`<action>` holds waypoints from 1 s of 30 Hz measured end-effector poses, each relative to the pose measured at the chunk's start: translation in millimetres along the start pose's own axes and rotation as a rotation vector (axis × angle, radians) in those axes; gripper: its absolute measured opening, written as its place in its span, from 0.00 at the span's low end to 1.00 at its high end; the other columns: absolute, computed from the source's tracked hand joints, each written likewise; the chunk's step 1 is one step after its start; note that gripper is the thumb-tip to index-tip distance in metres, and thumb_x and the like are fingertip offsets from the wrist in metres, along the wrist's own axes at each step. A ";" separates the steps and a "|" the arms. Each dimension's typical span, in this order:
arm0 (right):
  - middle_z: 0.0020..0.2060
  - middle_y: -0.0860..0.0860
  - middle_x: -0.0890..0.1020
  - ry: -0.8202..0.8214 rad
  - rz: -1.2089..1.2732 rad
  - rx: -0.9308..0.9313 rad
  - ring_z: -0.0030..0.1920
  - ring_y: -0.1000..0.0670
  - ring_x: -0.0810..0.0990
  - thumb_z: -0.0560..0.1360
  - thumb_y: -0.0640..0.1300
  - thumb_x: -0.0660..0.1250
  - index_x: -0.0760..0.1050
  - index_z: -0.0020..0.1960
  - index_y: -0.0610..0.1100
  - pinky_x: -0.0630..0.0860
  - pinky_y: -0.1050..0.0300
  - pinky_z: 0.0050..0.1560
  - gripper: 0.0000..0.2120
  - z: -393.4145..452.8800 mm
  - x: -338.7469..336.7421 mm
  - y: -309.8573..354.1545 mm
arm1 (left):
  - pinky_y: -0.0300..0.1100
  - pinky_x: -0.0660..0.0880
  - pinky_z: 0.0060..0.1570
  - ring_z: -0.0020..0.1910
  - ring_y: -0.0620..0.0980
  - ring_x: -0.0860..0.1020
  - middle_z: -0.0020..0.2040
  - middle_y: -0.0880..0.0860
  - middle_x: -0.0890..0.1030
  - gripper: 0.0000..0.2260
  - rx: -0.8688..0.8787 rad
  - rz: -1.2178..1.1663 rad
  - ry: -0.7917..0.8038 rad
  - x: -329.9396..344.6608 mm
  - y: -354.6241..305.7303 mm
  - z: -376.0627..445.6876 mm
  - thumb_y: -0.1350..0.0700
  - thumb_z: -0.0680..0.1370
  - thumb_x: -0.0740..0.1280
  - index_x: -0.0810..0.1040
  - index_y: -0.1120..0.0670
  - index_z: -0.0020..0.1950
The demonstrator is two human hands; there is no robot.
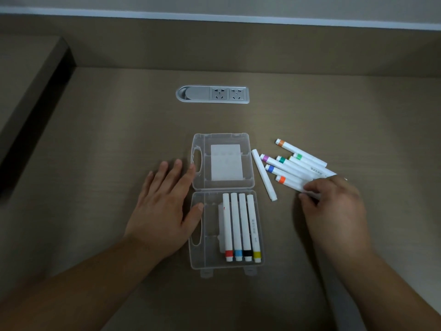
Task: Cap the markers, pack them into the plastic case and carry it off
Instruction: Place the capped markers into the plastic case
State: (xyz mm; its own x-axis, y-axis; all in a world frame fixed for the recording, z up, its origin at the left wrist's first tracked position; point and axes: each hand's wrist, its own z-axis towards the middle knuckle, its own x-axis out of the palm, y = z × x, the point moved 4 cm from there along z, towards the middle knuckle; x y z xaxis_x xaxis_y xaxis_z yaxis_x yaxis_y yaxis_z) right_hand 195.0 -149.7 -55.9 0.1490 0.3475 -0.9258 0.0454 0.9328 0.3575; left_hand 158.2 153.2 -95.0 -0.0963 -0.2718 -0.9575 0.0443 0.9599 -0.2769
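Observation:
A clear plastic case (pixel 198 263) lies open on the desk, its lid (pixel 248 161) folded back with a white card inside. In the near half lie several white markers (pixel 242 225) side by side, with red, blue, black and yellow bands. My left hand (pixel 164 206) rests flat on the desk with its thumb and a fingertip against the case's left edge. To the right lies a loose pile of several capped markers (pixel 296 167) and one plain white marker (pixel 263 177). My right hand (pixel 334 201) pinches the near end of the orange-banded marker (pixel 290 181) in that pile.
A grey socket panel (pixel 212 94) is set into the desk behind the case. A raised wooden ledge (pixel 31 75) runs along the far left, and the desk's back wall (pixel 238 48) stands beyond the sockets.

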 end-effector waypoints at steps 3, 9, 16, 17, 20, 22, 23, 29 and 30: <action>0.40 0.48 0.81 0.025 -0.006 -0.034 0.43 0.42 0.79 0.68 0.39 0.74 0.83 0.44 0.45 0.76 0.51 0.47 0.06 2.3 -0.1 -1.1 | 0.53 0.44 0.79 0.81 0.48 0.39 0.83 0.48 0.47 0.34 -0.001 -0.006 -0.005 0.4 0.5 -0.1 0.33 0.77 0.47 0.43 0.42 0.81; 0.33 0.55 0.80 0.252 -0.061 0.036 0.37 0.48 0.78 0.69 0.43 0.71 0.79 0.38 0.51 0.76 0.55 0.38 0.04 -2.7 -5.0 -5.0 | 0.53 0.43 0.79 0.81 0.48 0.40 0.83 0.49 0.49 0.34 0.002 -0.019 -0.013 -1.0 0.3 -0.5 0.34 0.78 0.47 0.45 0.43 0.82; 0.32 0.52 0.82 0.225 -0.031 -0.038 0.35 0.45 0.79 0.67 0.37 0.70 0.82 0.41 0.52 0.78 0.52 0.38 0.10 -19.0 -8.4 -4.9 | 0.53 0.45 0.79 0.81 0.49 0.42 0.82 0.50 0.50 0.34 0.002 -0.033 -0.024 -2.2 -0.7 -1.2 0.34 0.78 0.48 0.47 0.43 0.82; 0.33 0.52 0.82 0.214 -0.011 -0.050 0.34 0.45 0.79 0.67 0.36 0.70 0.83 0.41 0.51 0.78 0.52 0.37 0.11 -21.3 -8.9 -3.6 | 0.54 0.45 0.79 0.81 0.49 0.43 0.82 0.50 0.51 0.34 0.001 -0.034 -0.026 -2.3 -0.7 -1.1 0.34 0.77 0.48 0.47 0.43 0.82; 0.35 0.53 0.82 0.208 0.060 -0.080 0.36 0.48 0.80 0.69 0.37 0.71 0.83 0.42 0.51 0.78 0.52 0.39 0.09 -29.4 -9.5 4.9 | 0.55 0.46 0.79 0.81 0.49 0.43 0.83 0.50 0.51 0.34 0.001 -0.025 -0.021 -1.9 -0.3 -0.9 0.34 0.78 0.48 0.46 0.43 0.82; 0.35 0.56 0.79 0.222 0.093 -0.100 0.35 0.52 0.78 0.70 0.40 0.71 0.83 0.41 0.52 0.76 0.55 0.38 0.07 -34.9 -7.7 11.7 | 0.54 0.46 0.79 0.81 0.49 0.42 0.83 0.49 0.50 0.34 0.002 -0.020 -0.017 -1.9 -0.1 -1.2 0.34 0.78 0.48 0.46 0.43 0.82; 0.34 0.56 0.77 0.229 0.099 -0.107 0.35 0.54 0.76 0.71 0.41 0.71 0.82 0.41 0.52 0.74 0.57 0.36 0.06 -36.8 -6.6 15.0 | 0.54 0.46 0.79 0.81 0.49 0.42 0.83 0.49 0.50 0.34 0.002 -0.020 -0.018 -2.2 -0.1 -1.3 0.34 0.78 0.48 0.46 0.43 0.82; 0.33 0.56 0.77 0.314 0.137 0.040 0.37 0.56 0.75 0.71 0.42 0.70 0.73 0.42 0.51 0.74 0.56 0.37 0.06 -38.7 -1.9 24.8 | 0.54 0.44 0.79 0.81 0.48 0.40 0.83 0.48 0.47 0.34 0.000 -0.011 -0.001 -2.5 -0.8 -1.3 0.33 0.77 0.46 0.44 0.42 0.82; 0.34 0.55 0.77 0.326 0.145 0.061 0.37 0.56 0.76 0.71 0.42 0.70 0.74 0.42 0.50 0.75 0.56 0.38 0.06 -38.5 -3.0 27.7 | 0.54 0.44 0.79 0.81 0.48 0.40 0.83 0.48 0.47 0.34 0.000 -0.010 -0.002 -2.6 -0.9 -1.3 0.33 0.77 0.46 0.44 0.42 0.82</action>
State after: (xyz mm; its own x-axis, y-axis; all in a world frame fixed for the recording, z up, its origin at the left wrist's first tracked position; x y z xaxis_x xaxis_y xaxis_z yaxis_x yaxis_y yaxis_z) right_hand 157.9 -121.3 -48.0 -0.1638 0.4968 -0.8523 0.1077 0.8678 0.4851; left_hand 157.2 153.2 -92.1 -0.0952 -0.2814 -0.9549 0.0429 0.9572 -0.2864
